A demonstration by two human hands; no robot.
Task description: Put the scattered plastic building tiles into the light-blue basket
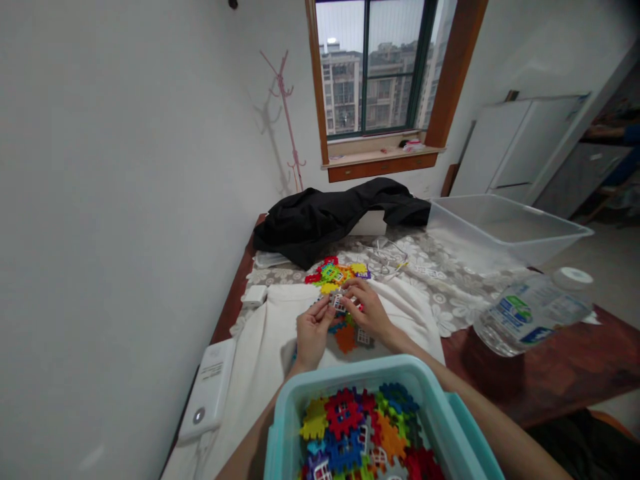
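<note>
Teal tub (280, 433) sits at the bottom centre of the frame, heaped with colourful notched pieces (345, 413). Mid-frame, the left hand (313, 333) and right hand (367, 310) meet, each grip nearly closed, fingertips pinching a small white-gridded piece (337, 302). Just below it, an orange piece (345, 339) lies over white cloth (255, 373); at right, a clear bottle (515, 317) stands on the worktop (575, 363)

Left forearm (257, 448) and right forearm (480, 417) converge ahead — left hand (313, 333) pinching thumb to fingers, right hand (371, 310) arched, its fingers bent inward.
</note>
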